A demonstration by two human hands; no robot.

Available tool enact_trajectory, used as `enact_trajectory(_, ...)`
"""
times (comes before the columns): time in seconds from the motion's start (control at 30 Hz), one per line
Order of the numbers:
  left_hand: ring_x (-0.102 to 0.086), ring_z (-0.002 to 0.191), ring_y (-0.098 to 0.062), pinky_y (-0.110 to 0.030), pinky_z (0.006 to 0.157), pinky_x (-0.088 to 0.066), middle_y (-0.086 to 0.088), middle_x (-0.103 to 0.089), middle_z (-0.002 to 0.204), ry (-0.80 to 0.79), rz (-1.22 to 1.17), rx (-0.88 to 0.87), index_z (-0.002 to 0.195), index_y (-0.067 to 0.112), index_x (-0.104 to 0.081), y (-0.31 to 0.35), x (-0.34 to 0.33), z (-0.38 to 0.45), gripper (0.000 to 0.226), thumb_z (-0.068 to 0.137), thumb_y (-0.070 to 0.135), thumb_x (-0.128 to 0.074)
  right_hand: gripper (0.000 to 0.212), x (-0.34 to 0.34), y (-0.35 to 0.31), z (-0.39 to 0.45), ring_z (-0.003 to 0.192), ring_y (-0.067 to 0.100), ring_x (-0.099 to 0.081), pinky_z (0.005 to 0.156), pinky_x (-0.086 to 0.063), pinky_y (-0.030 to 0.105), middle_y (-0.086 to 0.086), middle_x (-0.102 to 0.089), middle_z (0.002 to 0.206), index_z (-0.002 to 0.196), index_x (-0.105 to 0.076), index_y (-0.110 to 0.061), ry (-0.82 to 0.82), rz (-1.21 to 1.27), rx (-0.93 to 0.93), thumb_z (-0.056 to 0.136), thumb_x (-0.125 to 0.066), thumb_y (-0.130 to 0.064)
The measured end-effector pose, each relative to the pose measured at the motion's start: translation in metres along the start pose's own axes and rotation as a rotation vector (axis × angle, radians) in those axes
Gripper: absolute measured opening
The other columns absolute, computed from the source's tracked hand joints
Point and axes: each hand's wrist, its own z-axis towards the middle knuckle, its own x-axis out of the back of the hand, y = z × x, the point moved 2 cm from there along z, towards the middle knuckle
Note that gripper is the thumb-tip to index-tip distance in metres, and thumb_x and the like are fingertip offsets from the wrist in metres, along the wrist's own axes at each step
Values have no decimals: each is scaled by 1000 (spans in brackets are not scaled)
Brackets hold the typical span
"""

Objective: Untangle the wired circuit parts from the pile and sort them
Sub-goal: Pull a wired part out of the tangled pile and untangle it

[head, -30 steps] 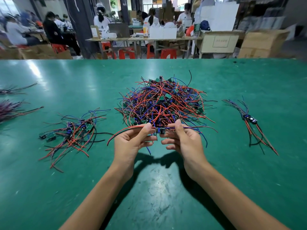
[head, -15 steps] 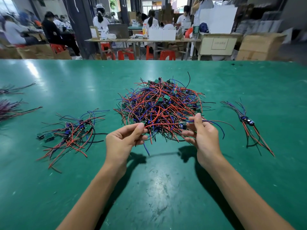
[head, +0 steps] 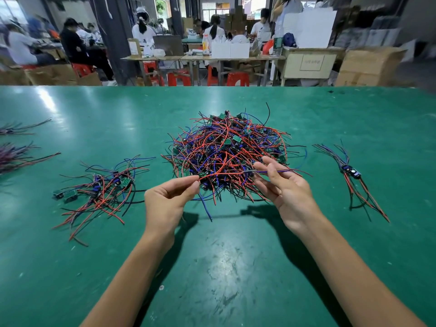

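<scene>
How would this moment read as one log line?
left hand: pinches wires | right hand: holds same part | pile: behind | stage: pulling part free

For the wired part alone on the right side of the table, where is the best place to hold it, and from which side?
Grip the small dark board at the middle of the part on the right, coming from above. Its wires fan out toward the far and near ends, so the board is probably the one firm spot, and it lies flat on the green table, apart from the big pile.
</scene>
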Motion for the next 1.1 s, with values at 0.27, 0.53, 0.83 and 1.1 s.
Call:
enact_trajectory(0.27,-70,86,-6,-15,80,-52,0,-76,90,18,388,-471,86,13,-80,15,-6,-7,36,76,-21,-72,20,4,-2,5,87,7,-74,79,-60,19,4,-78,103,118,-65,-8,1,108,-22,100,-55,-9)
enact_trajectory(0.53,-69,82,-13,-23,73,-55,7,-73,91,-11,411,-575,93,19,-79,13,-11,-11,19,81,5,-81,24,8,-6,6,70,3,-68,64,-56,14,-3,-79,90,110,-71,-14,123,-106,144,104,-53,-29)
enact_trajectory(0.83,-64,83,-12,-22,68,-47,13,-70,95,44,559,-504,96,32,-77,8,-6,-6,36,80,0,-78,33,51,-57,27,49,16,-41,52,-36,29,-3,-45,58,90,-69,-25,442,-641,491,106,-45,-39)
enact_trajectory(1.1,-63,86,-12,-30,67,-49,13,-68,98,19,593,-437,92,35,-77,-1,-7,-3,39,81,-2,-72,43,121,-112,99,123,43,-51,96,-43,46,26,-58,131,129,-61,-8,532,-1726,229,106,-36,-35)
